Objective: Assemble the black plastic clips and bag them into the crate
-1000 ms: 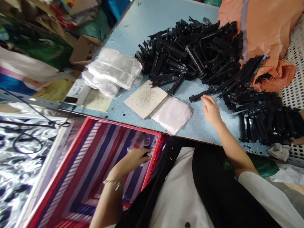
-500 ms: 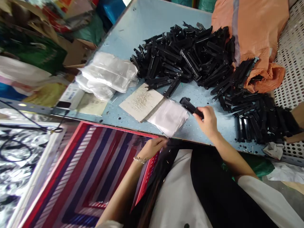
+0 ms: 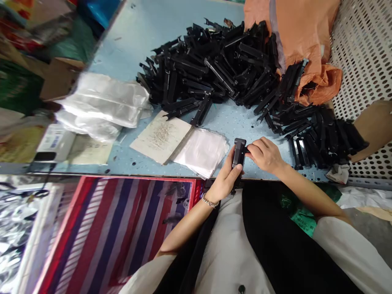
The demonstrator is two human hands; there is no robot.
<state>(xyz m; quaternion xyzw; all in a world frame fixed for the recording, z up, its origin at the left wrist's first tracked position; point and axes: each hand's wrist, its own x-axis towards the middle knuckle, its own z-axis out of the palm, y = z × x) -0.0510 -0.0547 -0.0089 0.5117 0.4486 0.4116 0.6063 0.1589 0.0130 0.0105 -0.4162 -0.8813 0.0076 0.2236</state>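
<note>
Both my hands meet at the near edge of the blue table [image 3: 183, 24] on one black plastic part [image 3: 238, 152]. My left hand [image 3: 226, 180] grips its lower end from below. My right hand [image 3: 265, 154] pinches its upper end from the right. Just left of the part lies a small stack of clear plastic bags [image 3: 202, 151] beside a piece of grey card [image 3: 160, 136]. A big heap of the same black plastic parts [image 3: 220, 69] covers the table behind my hands.
An orange woven sack [image 3: 294, 36] lies at the back right, over a white perforated panel [image 3: 364, 57]. More clear bags [image 3: 104, 102] are piled at the left. A red crate lined with striped sacking [image 3: 107, 237] stands below the table's left front edge.
My right hand picked a black part off the heap and brought it to the table's edge. My left hand rose out of the red crate and took hold of the same part.
</note>
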